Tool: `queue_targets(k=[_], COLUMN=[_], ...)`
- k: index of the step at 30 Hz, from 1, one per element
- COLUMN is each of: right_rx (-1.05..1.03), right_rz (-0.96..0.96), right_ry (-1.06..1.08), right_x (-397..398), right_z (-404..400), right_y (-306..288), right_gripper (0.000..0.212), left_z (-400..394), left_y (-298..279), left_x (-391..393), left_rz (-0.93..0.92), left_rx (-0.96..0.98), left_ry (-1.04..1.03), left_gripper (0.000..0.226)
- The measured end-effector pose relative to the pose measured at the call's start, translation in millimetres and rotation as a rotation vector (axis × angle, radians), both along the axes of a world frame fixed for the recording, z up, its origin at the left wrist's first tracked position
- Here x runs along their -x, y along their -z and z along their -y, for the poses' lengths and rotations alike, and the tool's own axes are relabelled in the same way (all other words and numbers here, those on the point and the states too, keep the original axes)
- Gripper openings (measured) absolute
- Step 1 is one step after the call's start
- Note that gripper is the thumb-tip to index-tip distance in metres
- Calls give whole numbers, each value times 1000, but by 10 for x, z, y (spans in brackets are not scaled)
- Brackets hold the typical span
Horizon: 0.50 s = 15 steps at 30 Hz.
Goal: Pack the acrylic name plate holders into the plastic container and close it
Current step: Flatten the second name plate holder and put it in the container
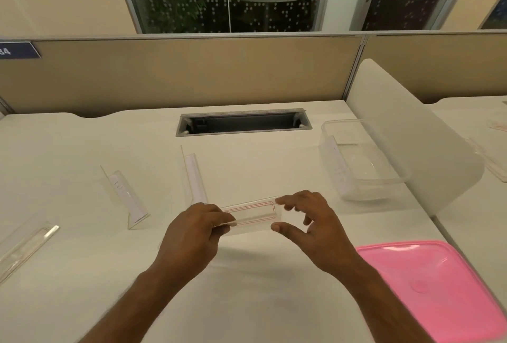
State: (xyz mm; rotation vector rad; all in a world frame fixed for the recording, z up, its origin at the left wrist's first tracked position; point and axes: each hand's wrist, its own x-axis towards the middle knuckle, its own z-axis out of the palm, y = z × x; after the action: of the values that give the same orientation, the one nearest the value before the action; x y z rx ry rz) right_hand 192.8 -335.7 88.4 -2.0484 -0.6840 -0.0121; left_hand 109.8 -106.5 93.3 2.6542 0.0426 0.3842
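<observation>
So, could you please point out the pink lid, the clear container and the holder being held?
Pink lid (428, 285): head view, middle of its top.
Clear container (365, 192): head view, near wall.
Held holder (252, 215): head view, its middle, between the hands.

On the desk (82, 274), two name plate holders (127, 200) (195, 176) stand left of centre, with a third (24, 246) lying at the far left edge. The container (362, 160) sits at the right rear with one holder (338, 167) inside it. The lid (439, 288) lies in front of it, near right. A cable tray (244, 123) lies behind centre.
</observation>
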Motion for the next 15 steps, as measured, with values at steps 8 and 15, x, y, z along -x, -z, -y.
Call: queue_targets(k=[8,15], right_rx=[-122,-47], right_rz=[-139,-279], right_ry=[39,-123], right_x=[14,35], right_z=[-9,-168], right_y=[66,220], right_gripper=[53,68], left_z=[-90,-45], left_y=[-51,-61], left_x=[46,91], left_rz=[-4,-45], left_rx=[394,726], left_ry=[-113,-21], left_gripper=[32,23])
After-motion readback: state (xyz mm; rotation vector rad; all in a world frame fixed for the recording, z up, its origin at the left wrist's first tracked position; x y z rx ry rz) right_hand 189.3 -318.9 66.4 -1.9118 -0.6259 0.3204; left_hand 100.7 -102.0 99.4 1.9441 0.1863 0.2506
